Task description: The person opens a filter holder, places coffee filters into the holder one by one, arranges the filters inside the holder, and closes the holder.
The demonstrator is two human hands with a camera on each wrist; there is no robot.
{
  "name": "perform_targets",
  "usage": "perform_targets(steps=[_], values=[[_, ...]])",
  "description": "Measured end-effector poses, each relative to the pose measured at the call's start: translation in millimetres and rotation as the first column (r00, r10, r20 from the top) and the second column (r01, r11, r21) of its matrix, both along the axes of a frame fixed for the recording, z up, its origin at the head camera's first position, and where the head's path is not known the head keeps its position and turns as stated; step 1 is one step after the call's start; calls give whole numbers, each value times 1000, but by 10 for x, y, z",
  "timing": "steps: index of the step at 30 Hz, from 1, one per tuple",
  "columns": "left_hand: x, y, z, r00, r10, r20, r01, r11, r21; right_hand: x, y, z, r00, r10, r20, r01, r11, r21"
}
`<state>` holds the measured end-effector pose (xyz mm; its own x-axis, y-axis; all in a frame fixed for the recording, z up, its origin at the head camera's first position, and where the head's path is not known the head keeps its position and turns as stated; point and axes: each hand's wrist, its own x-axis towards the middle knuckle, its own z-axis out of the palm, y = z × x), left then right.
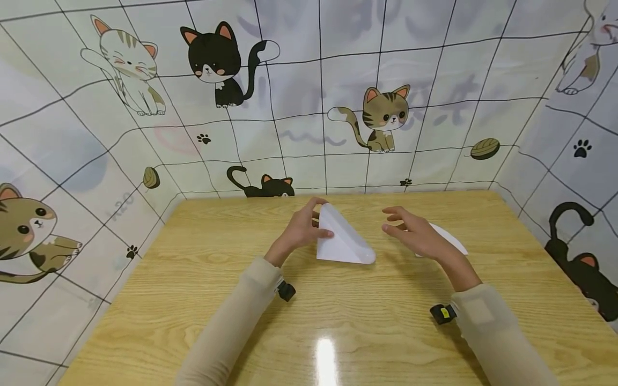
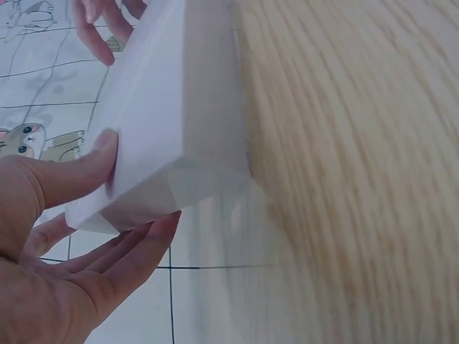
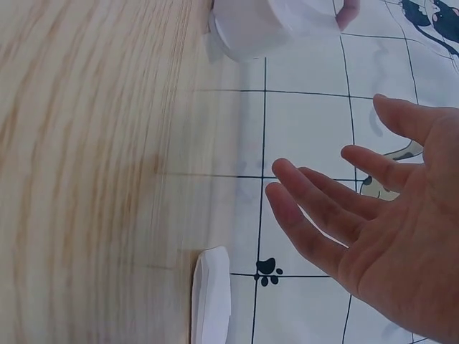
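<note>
My left hand [image 1: 303, 226] grips a white triangular box [image 1: 339, 238], which looks like folded card, above the far half of the table. In the left wrist view the thumb lies on the box's broad face [image 2: 150, 107] and the fingers are behind its narrow end. The box stands tilted on edge, its rounded corner toward the right. To the right, apart from the box, my right hand [image 1: 416, 231] is raised with nothing in it. Its fingers [image 3: 315, 201] are spread and slightly bent. A second white folded piece [image 1: 448, 239] lies on the table, partly hidden by the right hand.
The wooden table [image 1: 270, 332] reaches back to a wall cloth [image 1: 299, 75] printed with cats and grid lines. Similar cloth hangs at both sides. Small black cameras [image 1: 286, 291] sit at the wrists. Glare shows on the near tabletop.
</note>
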<state>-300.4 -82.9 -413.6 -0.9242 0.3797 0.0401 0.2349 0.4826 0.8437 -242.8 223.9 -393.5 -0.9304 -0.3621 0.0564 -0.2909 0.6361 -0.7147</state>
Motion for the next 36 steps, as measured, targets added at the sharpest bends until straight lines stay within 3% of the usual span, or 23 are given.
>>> perform_targets(steps=[10, 26, 36], values=[[93, -9, 42, 999, 2, -39, 0, 999, 49, 6, 15, -31, 1000, 3, -7, -3, 1000, -4], [197, -18, 20, 992, 17, -126, -15, 1000, 16, 21, 38, -38, 1000, 22, -19, -23, 1000, -16], [216, -27, 49, 992, 0, -129, 3, 1000, 19, 44, 9, 2, 999, 33, -28, -34, 999, -10]])
